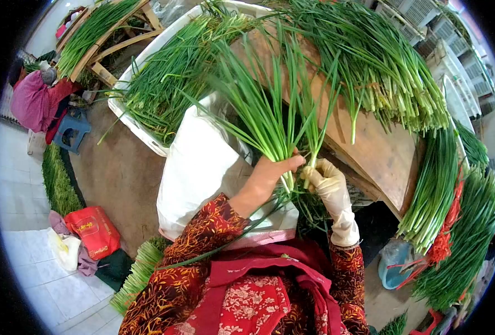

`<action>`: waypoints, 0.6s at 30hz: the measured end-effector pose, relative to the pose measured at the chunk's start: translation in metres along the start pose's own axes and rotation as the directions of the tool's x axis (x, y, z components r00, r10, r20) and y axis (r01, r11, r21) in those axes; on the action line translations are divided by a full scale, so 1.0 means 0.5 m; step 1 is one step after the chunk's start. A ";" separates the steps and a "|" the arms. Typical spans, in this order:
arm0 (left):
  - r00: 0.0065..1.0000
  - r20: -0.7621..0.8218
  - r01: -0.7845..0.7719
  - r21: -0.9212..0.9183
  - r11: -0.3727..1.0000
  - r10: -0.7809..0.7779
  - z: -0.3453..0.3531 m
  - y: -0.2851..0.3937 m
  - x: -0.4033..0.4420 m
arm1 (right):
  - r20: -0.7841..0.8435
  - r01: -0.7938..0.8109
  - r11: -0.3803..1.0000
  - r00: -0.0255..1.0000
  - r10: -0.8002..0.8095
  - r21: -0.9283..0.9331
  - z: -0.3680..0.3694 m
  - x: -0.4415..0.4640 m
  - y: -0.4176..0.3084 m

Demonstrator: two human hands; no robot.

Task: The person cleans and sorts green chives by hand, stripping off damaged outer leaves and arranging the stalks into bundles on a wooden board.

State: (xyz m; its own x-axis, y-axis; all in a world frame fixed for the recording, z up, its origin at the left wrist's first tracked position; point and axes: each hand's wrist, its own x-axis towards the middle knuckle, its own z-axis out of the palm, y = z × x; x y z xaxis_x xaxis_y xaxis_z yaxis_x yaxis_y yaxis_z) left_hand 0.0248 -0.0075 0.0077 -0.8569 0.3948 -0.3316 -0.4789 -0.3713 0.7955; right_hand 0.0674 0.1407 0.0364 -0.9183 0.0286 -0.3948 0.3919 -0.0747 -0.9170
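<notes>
My left hand (267, 180), bare, is closed round the pale lower stalks of a bunch of garlic chives (267, 125), whose green leaves fan out up and away. Just to its right, my right hand (328, 183) in a whitish glove pinches a smaller bunch of chives (313, 134) near the root ends. The two hands are close together above a white woven sack (194, 167) that lies over my lap. Loose chive leaves hang below the hands. Past them stands a wooden board (364, 142) with a large pile of chives (370, 67) on it.
At the back left, a white crate (126, 114) holds loose chives. Bundles of chives with red ties (448, 223) lie at the right, near a blue basin (395, 268). Farther left are a person in a pink top (32, 100), a blue stool (73, 129) and a red bag (94, 231).
</notes>
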 end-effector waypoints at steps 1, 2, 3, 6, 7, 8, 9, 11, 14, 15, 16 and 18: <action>0.996 0.019 0.084 -0.055 0.995 -0.083 0.002 0.024 -0.009 | 0.004 -0.008 1.000 1.000 0.008 0.015 -0.008 0.002 0.006; 0.996 0.021 0.086 -0.051 0.995 -0.085 -0.006 0.028 -0.007 | 0.001 -0.008 1.000 1.000 0.008 0.019 -0.016 0.004 0.014; 0.999 0.035 0.028 -0.147 0.989 -0.024 -0.014 0.029 -0.002 | 0.015 -0.009 0.999 1.000 0.008 0.036 -0.026 0.005 0.020; 0.993 -0.025 -0.114 -0.309 0.944 0.112 -0.033 0.061 -0.001 | 0.014 -0.013 0.998 1.000 0.012 0.055 -0.044 0.000 0.024; 0.985 -0.042 -0.169 -0.325 0.930 0.164 -0.044 0.077 -0.002 | -0.008 -0.009 0.997 1.000 0.010 0.071 -0.052 -0.001 0.026; 0.975 -0.060 -0.224 -0.340 0.913 0.216 -0.057 0.090 -0.004 | -0.030 -0.005 0.996 1.000 0.008 0.087 -0.058 -0.003 0.029; 0.961 -0.106 -0.275 -0.371 0.887 0.254 -0.072 0.099 -0.005 | -0.026 0.000 0.993 1.000 0.003 0.115 -0.065 -0.004 0.031; 0.931 -0.156 -0.365 -0.336 0.868 0.331 -0.106 0.123 -0.007 | -0.038 0.004 0.993 0.999 0.001 0.116 -0.073 -0.006 0.030; 0.927 -0.168 -0.369 -0.257 0.893 0.335 -0.142 0.149 -0.023 | -0.036 -0.002 0.994 0.999 0.006 0.109 -0.083 -0.008 0.026; 0.963 -0.126 -0.253 -0.113 0.961 0.238 -0.144 0.150 -0.036 | -0.020 -0.014 0.995 1.000 0.016 0.103 -0.084 -0.008 0.024; 0.986 -0.104 -0.130 0.038 0.991 0.134 -0.144 0.151 -0.049 | -0.011 -0.014 0.994 1.000 0.015 0.105 -0.085 -0.007 0.024; 0.987 -0.106 -0.102 0.147 0.984 0.118 -0.136 0.152 -0.065 | 0.024 0.029 0.989 0.999 -0.032 0.148 -0.087 -0.010 0.024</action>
State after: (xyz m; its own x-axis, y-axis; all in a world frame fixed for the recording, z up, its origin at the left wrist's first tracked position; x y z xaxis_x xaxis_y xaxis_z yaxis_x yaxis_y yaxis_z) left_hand 0.0033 -0.1055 0.0445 -0.9227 0.2568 -0.2875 -0.3561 -0.2820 0.8909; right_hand 0.0793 0.1832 0.0248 -0.9316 0.0068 -0.3633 0.3530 -0.2201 -0.9094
